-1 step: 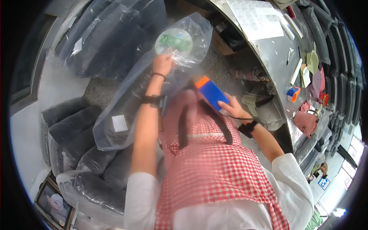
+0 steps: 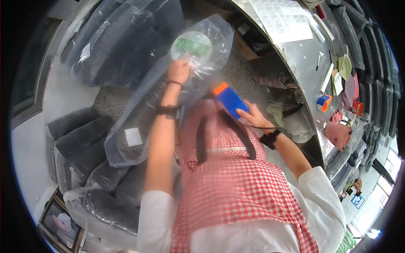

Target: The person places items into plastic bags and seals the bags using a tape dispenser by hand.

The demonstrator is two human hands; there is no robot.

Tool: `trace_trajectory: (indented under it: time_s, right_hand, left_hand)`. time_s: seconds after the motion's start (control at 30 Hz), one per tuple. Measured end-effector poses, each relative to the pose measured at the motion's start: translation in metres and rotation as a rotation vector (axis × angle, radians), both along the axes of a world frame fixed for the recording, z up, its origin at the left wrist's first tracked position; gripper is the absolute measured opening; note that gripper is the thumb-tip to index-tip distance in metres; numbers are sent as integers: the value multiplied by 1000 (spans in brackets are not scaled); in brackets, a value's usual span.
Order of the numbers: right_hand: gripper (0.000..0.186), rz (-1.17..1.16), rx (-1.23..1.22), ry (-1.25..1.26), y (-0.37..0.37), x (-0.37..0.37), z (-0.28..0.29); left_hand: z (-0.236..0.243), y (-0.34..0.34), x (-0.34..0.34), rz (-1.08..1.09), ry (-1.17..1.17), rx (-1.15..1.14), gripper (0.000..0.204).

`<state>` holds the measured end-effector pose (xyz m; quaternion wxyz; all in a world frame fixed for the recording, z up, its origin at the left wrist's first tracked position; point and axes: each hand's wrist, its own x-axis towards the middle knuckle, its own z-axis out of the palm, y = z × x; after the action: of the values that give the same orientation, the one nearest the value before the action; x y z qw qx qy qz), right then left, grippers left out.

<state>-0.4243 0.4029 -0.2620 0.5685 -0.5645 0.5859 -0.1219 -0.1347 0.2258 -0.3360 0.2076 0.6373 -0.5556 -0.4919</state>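
Head view: two hands, one clear plastic bag [image 2: 139, 114], one blue-and-orange tool [image 2: 230, 100].
Nothing has moved: left hand [image 2: 179, 71] pinches the bag; right hand [image 2: 249, 114] grips the tool.

Grey metal counter [image 2: 303, 55] top right, curved edge: printed paper sheet [image 2: 280, 19], white tubes [image 2: 327, 78], small blue-orange tape dispenser [image 2: 323, 102]. Bagged dark rolled fabric bundles [image 2: 80, 139] stacked left. Framed photo [image 2: 59, 221] bottom left. Pink pouch [image 2: 337, 133] by counter edge.
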Motion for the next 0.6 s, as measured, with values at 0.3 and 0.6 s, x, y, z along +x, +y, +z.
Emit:
trace_trajectory:
  time_s: [0.3,0.6]
  right_hand:
    - [57,318,-266,477,-17,-23,-76]
    - [53,673,-87,465,-97,28,-55]
  left_hand:
    - [-8,11,21,-47,141,116,29]
    - [125,98,19,-120,-532,-419,34]
